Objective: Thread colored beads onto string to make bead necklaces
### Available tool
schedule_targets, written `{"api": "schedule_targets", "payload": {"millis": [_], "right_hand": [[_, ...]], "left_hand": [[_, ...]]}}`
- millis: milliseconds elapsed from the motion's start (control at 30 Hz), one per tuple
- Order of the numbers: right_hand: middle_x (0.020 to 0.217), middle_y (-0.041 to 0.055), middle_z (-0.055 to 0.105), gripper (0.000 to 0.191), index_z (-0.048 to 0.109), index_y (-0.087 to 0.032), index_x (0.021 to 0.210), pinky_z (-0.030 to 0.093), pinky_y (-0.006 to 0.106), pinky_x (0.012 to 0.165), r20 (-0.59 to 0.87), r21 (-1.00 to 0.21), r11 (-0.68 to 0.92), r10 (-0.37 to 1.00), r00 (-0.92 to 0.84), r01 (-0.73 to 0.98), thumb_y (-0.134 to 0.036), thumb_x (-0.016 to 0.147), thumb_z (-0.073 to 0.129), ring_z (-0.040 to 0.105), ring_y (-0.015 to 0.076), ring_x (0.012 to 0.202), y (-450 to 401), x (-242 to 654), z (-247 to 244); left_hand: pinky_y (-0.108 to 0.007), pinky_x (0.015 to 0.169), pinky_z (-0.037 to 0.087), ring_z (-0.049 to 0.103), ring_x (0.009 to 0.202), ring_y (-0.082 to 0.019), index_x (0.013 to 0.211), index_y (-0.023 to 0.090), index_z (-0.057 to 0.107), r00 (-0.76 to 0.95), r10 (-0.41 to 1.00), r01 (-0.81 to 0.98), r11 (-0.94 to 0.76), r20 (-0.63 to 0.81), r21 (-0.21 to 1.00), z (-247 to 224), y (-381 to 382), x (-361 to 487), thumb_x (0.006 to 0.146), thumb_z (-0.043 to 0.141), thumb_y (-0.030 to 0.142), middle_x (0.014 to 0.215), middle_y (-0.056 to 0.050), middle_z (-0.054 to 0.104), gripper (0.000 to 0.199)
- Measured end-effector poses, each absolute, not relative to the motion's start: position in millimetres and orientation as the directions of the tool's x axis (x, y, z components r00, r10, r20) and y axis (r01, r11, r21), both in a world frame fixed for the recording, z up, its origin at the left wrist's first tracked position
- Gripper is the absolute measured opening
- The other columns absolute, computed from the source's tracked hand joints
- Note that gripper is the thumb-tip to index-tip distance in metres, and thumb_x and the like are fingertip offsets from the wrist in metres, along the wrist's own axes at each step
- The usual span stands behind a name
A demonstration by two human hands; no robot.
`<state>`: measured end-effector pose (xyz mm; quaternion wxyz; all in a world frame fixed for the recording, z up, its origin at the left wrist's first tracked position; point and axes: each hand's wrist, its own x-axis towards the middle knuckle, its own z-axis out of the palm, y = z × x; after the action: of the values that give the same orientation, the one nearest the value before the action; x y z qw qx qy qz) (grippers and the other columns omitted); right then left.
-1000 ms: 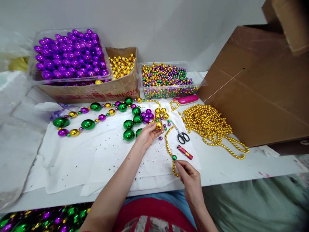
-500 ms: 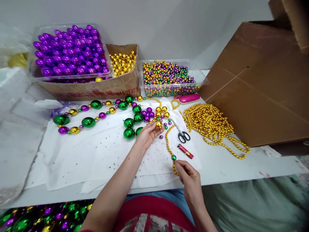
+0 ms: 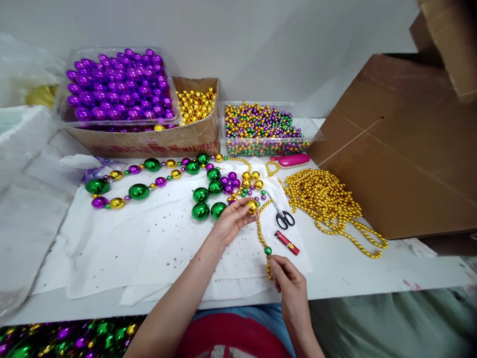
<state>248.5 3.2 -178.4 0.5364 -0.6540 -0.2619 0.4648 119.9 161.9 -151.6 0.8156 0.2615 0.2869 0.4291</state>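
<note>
Between the fingertips of my left hand (image 3: 235, 219) is a large gold bead (image 3: 252, 207), with a thin thread below it. My right hand (image 3: 288, 278) pinches a string of small gold beads (image 3: 260, 231) just below a green bead (image 3: 268, 250). Loose green balls (image 3: 200, 211), purple beads (image 3: 230, 183) and gold beads (image 3: 255, 175) lie beyond my left hand. A strung necklace of green, purple and gold beads (image 3: 138, 191) rests on the white cloth (image 3: 149, 248). Black-handled scissors (image 3: 285, 219) and a red lighter (image 3: 286, 242) are right of the string.
At the back stand a tray of purple beads (image 3: 119, 122), a carton with gold beads (image 3: 201, 141) and a tray of small mixed beads (image 3: 268, 145). A gold bead pile (image 3: 320, 194) lies beside a large cardboard box (image 3: 406, 149). A pink tool (image 3: 294, 159) is behind.
My left hand has moved slightly right and nearer with the gold bead, close to the bead string. My right hand keeps its pinch near the green bead. The whole view has shifted slightly.
</note>
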Motion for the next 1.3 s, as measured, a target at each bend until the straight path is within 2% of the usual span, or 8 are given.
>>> {"api": "schedule_targets", "payload": {"millis": [600,700,867,967,1100,1167,1233,1300], "right_hand": [[0.056,-0.0032,0.047,0.03,0.067,-0.016,0.079,0.03,0.022,0.044,-0.283,-0.957,-0.221,0.843,0.458,-0.185,-0.045,0.072,0.071,0.037,0.0086,0.048,7,255,-197],[0.055,-0.0048,0.045,0.025,0.063,-0.018,0.082,0.03,0.021,0.045,-0.297,-0.949,-0.211,0.852,0.432,-0.235,-0.041,0.075,0.07,0.037,0.0081,0.048,13,252,-186],[0.071,-0.0019,0.054,0.025,0.059,-0.021,0.093,0.036,0.022,0.045,-0.292,-0.938,-0.21,0.909,0.299,-0.276,-0.035,0.076,0.069,0.047,0.0095,0.052,27,247,-163],[0.079,0.0012,0.058,0.021,0.06,-0.022,0.096,0.04,0.024,0.047,-0.239,-0.969,-0.22,0.949,0.208,-0.111,-0.034,0.08,0.064,0.053,0.0137,0.061,32,248,-153],[0.111,0.0089,0.061,0.028,0.063,-0.024,0.112,0.047,0.03,0.069,0.047,-0.934,-0.043,0.969,0.242,0.355,-0.031,0.086,0.055,0.055,0.0237,0.103,41,245,-132],[0.121,0.0089,0.058,0.036,0.058,-0.025,0.122,0.047,0.031,0.075,0.122,-0.919,0.041,0.975,0.184,0.392,-0.031,0.087,0.055,0.051,0.0237,0.111,48,239,-121],[0.108,0.0073,0.063,0.031,0.061,-0.024,0.117,0.046,0.029,0.073,0.08,-0.96,0.048,0.991,0.108,0.275,-0.031,0.087,0.056,0.057,0.0207,0.098,55,233,-116],[0.08,0.0031,0.064,0.018,0.067,-0.021,0.097,0.044,0.027,0.066,-0.023,-0.993,-0.035,0.994,0.103,0.112,-0.032,0.087,0.056,0.058,0.0162,0.076,59,231,-118]], "left_hand": [[-0.041,0.09,0.048,0.062,0.096,-0.022,0.11,0.017,0.063,0.552,0.832,-0.521,0.396,-0.056,0.756,-131,141,114,0.081,0.066,0.02,0.118,-0.012,0.06,0.03],[-0.039,0.088,0.049,0.062,0.096,-0.021,0.107,0.016,0.064,0.561,0.826,-0.483,0.389,-0.064,0.785,-132,138,114,0.079,0.068,0.021,0.113,-0.011,0.062,0.029],[-0.035,0.084,0.049,0.064,0.091,-0.02,0.095,0.014,0.067,0.491,0.86,-0.396,0.359,-0.135,0.845,-134,137,108,0.086,0.06,0.031,0.109,-0.012,0.064,0.02],[-0.037,0.09,0.046,0.062,0.099,-0.022,0.087,0.014,0.07,0.432,0.894,-0.354,0.288,-0.118,0.89,-127,138,100,0.087,0.058,0.03,0.115,-0.012,0.064,0.02],[-0.038,0.102,0.038,0.053,0.117,-0.024,0.087,0.017,0.073,0.384,0.923,-0.281,0.095,0.021,0.955,-106,134,93,0.088,0.056,0.025,0.119,-0.009,0.063,0.019],[-0.039,0.103,0.037,0.051,0.119,-0.024,0.088,0.018,0.073,0.38,0.922,-0.296,0.047,0.072,0.954,-96,130,95,0.088,0.055,0.024,0.12,-0.009,0.062,0.02],[-0.04,0.103,0.038,0.052,0.117,-0.024,0.09,0.019,0.073,0.369,0.925,-0.332,0.041,0.09,0.942,-91,129,97,0.089,0.054,0.024,0.119,-0.009,0.063,0.02],[-0.04,0.1,0.042,0.054,0.115,-0.024,0.089,0.018,0.072,0.335,0.938,-0.358,0.04,0.089,0.933,-92,133,98,0.089,0.054,0.025,0.116,-0.009,0.063,0.02]]}}
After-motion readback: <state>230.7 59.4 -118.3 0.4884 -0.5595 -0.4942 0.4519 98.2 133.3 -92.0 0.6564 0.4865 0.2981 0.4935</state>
